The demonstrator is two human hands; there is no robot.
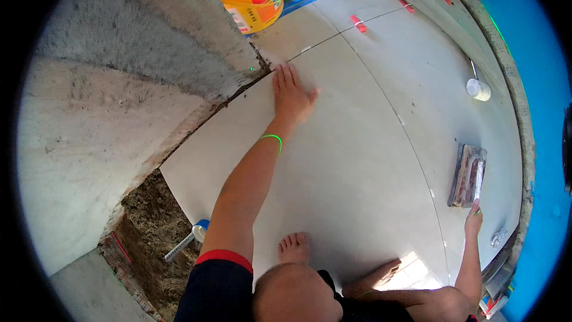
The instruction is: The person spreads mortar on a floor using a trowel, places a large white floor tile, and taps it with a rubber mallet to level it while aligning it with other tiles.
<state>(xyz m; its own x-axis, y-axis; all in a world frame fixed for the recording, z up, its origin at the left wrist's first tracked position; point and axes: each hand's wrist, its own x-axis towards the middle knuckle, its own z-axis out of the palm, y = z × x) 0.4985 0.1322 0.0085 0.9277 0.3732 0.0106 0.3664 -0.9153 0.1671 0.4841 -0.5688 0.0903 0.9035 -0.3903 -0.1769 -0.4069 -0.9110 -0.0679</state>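
My left hand (292, 95) lies flat on a large pale floor tile (339, 143), fingers stretched out near the corner of the grey concrete wall. Nothing is in it. Off to the right, my right hand (473, 220) is closed at the near end of the light handle of a flat rectangular trowel (468, 176). The trowel's worn, dirty plate is over the tiles along the right side. How far the fingers wrap round the handle is hard to make out. A thin joint with small white spacers (432, 193) runs between the two hands.
A yellow bucket (253, 0) stands beyond the wall (196, 30). Red clips (358, 24) sit on the far joint. A white-headed mallet (478, 89) lies at right, with a crumpled scrap (499, 238) nearer. Left of my arm are a blue-and-white roll (200, 230) and rough bare ground (155, 214).
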